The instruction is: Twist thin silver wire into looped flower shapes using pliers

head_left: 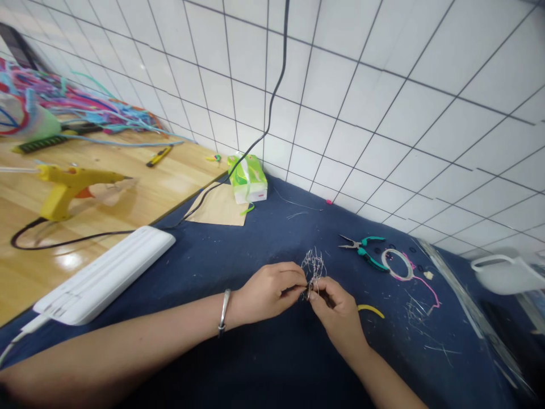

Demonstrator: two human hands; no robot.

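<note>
Between my hands, low in the middle of the head view, stands a small tangle of thin silvery wire (314, 264) with a dark part at its base. My left hand (269, 288), with a silver bangle on its wrist, pinches at that base from the left. From the right, my right hand (337, 311) grips the wire bundle between thumb and fingers. The fingertips of both hands nearly meet and hide the lower end of the bundle. Just beyond my right hand, a yellow curved handle (371, 310) shows, partly covered by the hand.
Teal-handled pliers (365, 249), a white ring-shaped coil (397, 264) and wire scraps (419, 315) lie right. Left are a white power strip (106, 275), yellow glue gun (70, 187) and tissue pack (248, 179). A black cable (272, 96) hangs before the tiled wall.
</note>
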